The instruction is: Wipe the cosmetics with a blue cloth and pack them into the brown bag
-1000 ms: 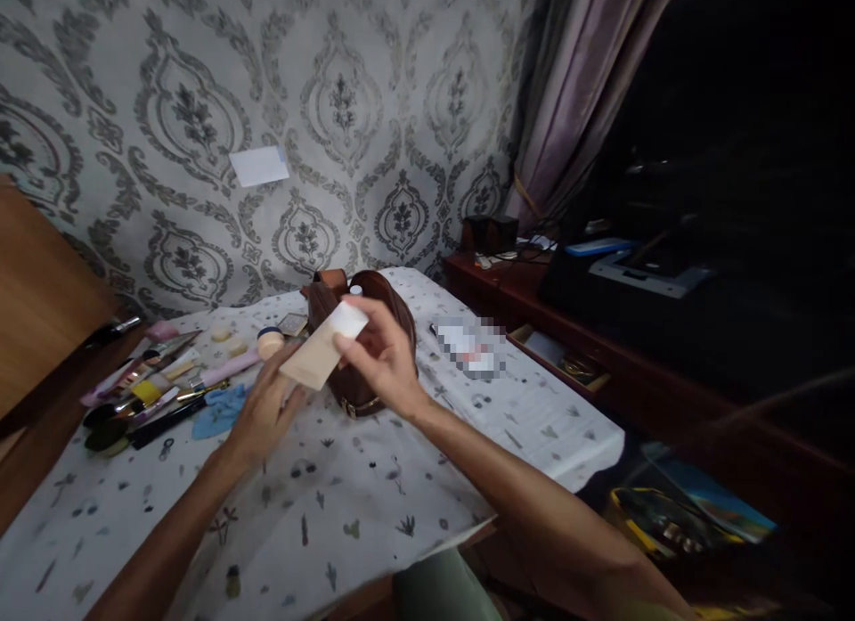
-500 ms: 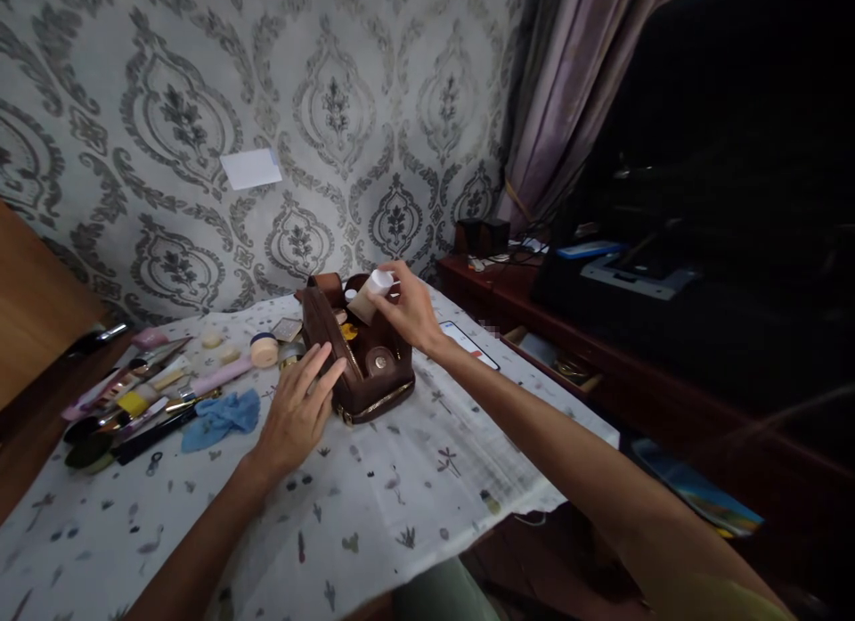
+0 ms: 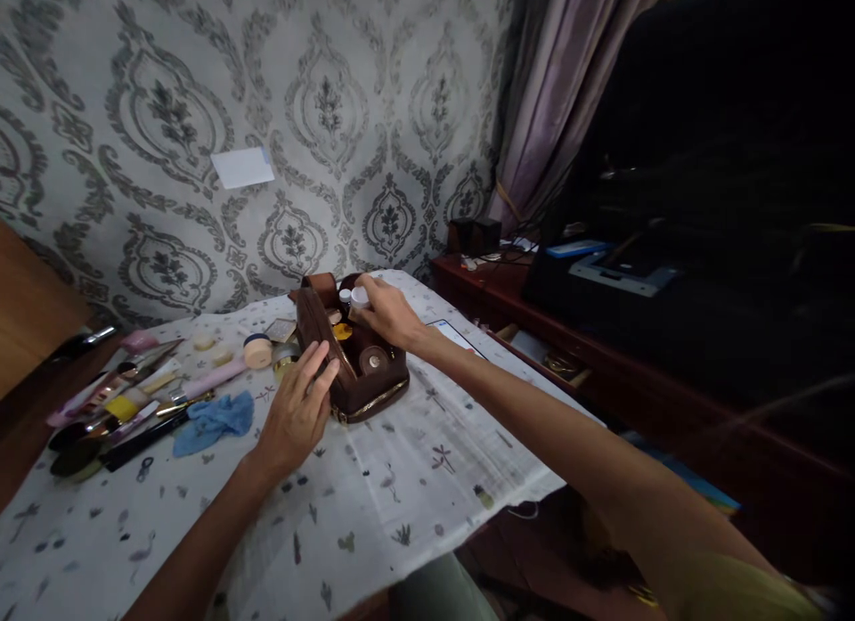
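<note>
A brown cosmetic bag (image 3: 357, 398) stands unzipped on the cloth, its top gaping. My right hand (image 3: 391, 316) reaches into its far part, closed round a beige cosmetic tube with a white cap (image 3: 359, 297); only the cap end shows, the rest being hidden by the bag and fingers. Beside it in the bag is another white-capped container (image 3: 345, 297), along with a small yellow item (image 3: 343, 331). My left hand (image 3: 298, 405) lies against the bag's near left side, fingers stretched out and touching the leather; its thumb is hidden.
Left of the bag lie a foundation jar (image 3: 257, 352), a blue cloth (image 3: 215, 423) and a heap of brushes and makeup (image 3: 126, 407). A phone (image 3: 454, 334) lies on the right under my forearm. Beyond the table's right edge is an open drawer (image 3: 544, 358).
My right hand has lowered the tube from above the opening down into the bag, among the other items. My left hand stays against the bag. The view has shifted slightly.
</note>
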The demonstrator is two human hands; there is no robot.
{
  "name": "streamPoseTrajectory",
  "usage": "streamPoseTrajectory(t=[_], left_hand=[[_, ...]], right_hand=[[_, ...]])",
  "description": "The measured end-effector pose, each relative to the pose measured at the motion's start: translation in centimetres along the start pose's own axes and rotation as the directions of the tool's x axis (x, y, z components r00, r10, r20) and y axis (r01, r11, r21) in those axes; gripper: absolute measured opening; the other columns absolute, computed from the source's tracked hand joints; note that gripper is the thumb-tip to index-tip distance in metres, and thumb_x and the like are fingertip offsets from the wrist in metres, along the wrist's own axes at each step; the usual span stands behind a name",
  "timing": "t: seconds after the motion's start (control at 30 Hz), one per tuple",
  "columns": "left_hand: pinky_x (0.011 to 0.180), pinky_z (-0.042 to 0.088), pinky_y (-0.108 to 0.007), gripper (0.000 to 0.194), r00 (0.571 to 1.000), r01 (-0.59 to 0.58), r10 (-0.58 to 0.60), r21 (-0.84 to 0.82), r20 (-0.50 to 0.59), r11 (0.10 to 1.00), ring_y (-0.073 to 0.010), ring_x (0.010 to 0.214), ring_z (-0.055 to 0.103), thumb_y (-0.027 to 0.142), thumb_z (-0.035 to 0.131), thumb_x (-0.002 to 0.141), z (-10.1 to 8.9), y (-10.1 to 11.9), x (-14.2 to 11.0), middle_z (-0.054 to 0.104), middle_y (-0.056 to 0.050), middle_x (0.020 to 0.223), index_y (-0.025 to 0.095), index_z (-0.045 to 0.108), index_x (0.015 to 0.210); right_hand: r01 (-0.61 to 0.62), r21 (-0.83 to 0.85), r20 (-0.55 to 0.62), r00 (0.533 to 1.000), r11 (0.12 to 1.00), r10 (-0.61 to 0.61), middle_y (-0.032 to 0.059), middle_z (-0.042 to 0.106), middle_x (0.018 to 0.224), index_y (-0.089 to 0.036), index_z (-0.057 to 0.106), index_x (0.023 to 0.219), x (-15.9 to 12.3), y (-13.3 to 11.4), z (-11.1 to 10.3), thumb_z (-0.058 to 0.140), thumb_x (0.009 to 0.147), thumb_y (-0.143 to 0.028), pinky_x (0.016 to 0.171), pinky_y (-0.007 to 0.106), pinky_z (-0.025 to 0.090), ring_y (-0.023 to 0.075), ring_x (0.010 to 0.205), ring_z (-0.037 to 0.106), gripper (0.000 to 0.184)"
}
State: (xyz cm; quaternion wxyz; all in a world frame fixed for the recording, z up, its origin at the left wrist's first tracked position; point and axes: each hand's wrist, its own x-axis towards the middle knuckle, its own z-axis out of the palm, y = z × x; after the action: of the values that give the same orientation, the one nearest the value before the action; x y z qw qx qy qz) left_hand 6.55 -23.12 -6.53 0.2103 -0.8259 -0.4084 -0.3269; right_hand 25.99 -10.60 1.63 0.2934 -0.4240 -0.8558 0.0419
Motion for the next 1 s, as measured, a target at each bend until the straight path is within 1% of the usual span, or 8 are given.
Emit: streamPoseTrajectory(t=[0.07, 0.17, 0.27, 0.47, 0.6, 0.7, 0.83, 1.0], left_hand=[[0.115, 0.041, -0.053, 0.054, 1.0, 0.002, -0.002, -0.013, 0.001, 1.0, -0.0297, 0.149, 0.032, 0.007, 0.042, 0.096, 0.1, 0.0, -0.1, 0.042, -0.019, 0.153, 0.02, 0.034, 0.147], [0.116, 0.041, -0.053, 0.055, 1.0, 0.001, -0.001, -0.021, 0.003, 1.0, -0.0298, 0.149, 0.031, 0.007, 0.042, 0.095, 0.1, 0.0, -0.2, 0.041, -0.019, 0.154, 0.019, 0.033, 0.148], [0.116, 0.041, -0.054, 0.056, 1.0, -0.007, 0.007, -0.025, 0.0, 1.0, -0.03, 0.149, 0.031, 0.006, 0.042, 0.095, 0.1, -0.1, -0.2, 0.04, -0.019, 0.154, 0.019, 0.032, 0.149], [0.116, 0.04, -0.055, 0.059, 1.0, 0.002, -0.003, -0.049, -0.007, 0.999, -0.0301, 0.15, 0.03, 0.006, 0.041, 0.095, 0.2, -0.1, -0.1, 0.04, -0.018, 0.155, 0.021, 0.03, 0.151], [0.115, 0.041, -0.056, 0.061, 1.0, 0.01, -0.011, -0.065, -0.009, 0.998, -0.0306, 0.149, 0.031, 0.006, 0.04, 0.095, 0.4, -0.1, -0.1, 0.039, -0.018, 0.156, 0.023, 0.028, 0.152], [0.114, 0.043, -0.056, 0.061, 1.0, 0.01, -0.011, -0.058, -0.013, 0.998, -0.0308, 0.149, 0.031, 0.005, 0.041, 0.095, 0.4, -0.1, -0.2, 0.041, -0.018, 0.154, 0.023, 0.028, 0.152], [0.114, 0.043, -0.056, 0.062, 1.0, 0.02, -0.02, -0.052, -0.01, 0.998, -0.0302, 0.149, 0.032, 0.005, 0.041, 0.094, 0.3, 0.0, -0.2, 0.041, -0.018, 0.154, 0.023, 0.028, 0.152], [0.116, 0.04, -0.056, 0.062, 0.999, 0.033, -0.033, -0.063, -0.001, 0.997, -0.0302, 0.149, 0.031, 0.005, 0.041, 0.094, 0.4, 0.2, -0.3, 0.039, -0.017, 0.156, 0.023, 0.028, 0.152]], right_hand=[[0.004, -0.094, 0.072, 0.997, 0.996, 0.003, 0.015, 0.063, 0.119, -0.014, 0.048, 0.125, 0.6, -0.6, -0.2, 0.053, 0.091, -0.017, 0.085, 0.033, 0.047, 0.0265, 0.101, 0.063, 0.034], [0.015, -0.213, 0.143, 0.99, 0.977, 0.016, 0.0174, 0.062, 0.12, -0.012, 0.047, 0.128, 1.5, -1.1, -0.2, 0.05, 0.092, -0.012, 0.084, 0.033, 0.047, 0.0278, 0.104, 0.063, 0.036], [0.015, -0.266, 0.194, 0.98, 0.964, 0.039, 0.0203, 0.062, 0.122, -0.008, 0.045, 0.132, 2.3, -1.3, 0.3, 0.046, 0.093, -0.009, 0.087, 0.036, 0.048, 0.0298, 0.109, 0.062, 0.039], [-0.01, -0.28, 0.249, 0.965, 0.96, 0.082, 0.0243, 0.062, 0.122, -0.004, 0.042, 0.137, 3.2, -1.6, 1.0, 0.043, 0.092, -0.006, 0.091, 0.041, 0.048, 0.0328, 0.112, 0.062, 0.045], [-0.028, -0.287, 0.273, 0.956, 0.958, 0.11, 0.0245, 0.064, 0.12, -0.005, 0.041, 0.139, 3.7, -1.5, 1.5, 0.047, 0.091, -0.009, 0.092, 0.04, 0.049, 0.0329, 0.114, 0.063, 0.049], [-0.031, -0.289, 0.294, 0.948, 0.957, 0.12, 0.0247, 0.064, 0.119, -0.005, 0.043, 0.137, 4.2, -1.2, 2.0, 0.051, 0.09, -0.01, 0.093, 0.039, 0.049, 0.0333, 0.115, 0.063, 0.049], [-0.018, -0.289, 0.31, 0.944, 0.957, 0.111, 0.0245, 0.064, 0.12, -0.007, 0.044, 0.139, 4.7, -0.8, 2.6, 0.049, 0.09, -0.007, 0.096, 0.038, 0.048, 0.0324, 0.118, 0.061, 0.049], [0.009, -0.283, 0.334, 0.938, 0.959, 0.089, 0.0262, 0.063, 0.12, -0.004, 0.044, 0.138, 5.2, -0.5, 3.1, 0.043, 0.09, -0.005, 0.098, 0.04, 0.047, 0.0327, 0.121, 0.059, 0.048]])
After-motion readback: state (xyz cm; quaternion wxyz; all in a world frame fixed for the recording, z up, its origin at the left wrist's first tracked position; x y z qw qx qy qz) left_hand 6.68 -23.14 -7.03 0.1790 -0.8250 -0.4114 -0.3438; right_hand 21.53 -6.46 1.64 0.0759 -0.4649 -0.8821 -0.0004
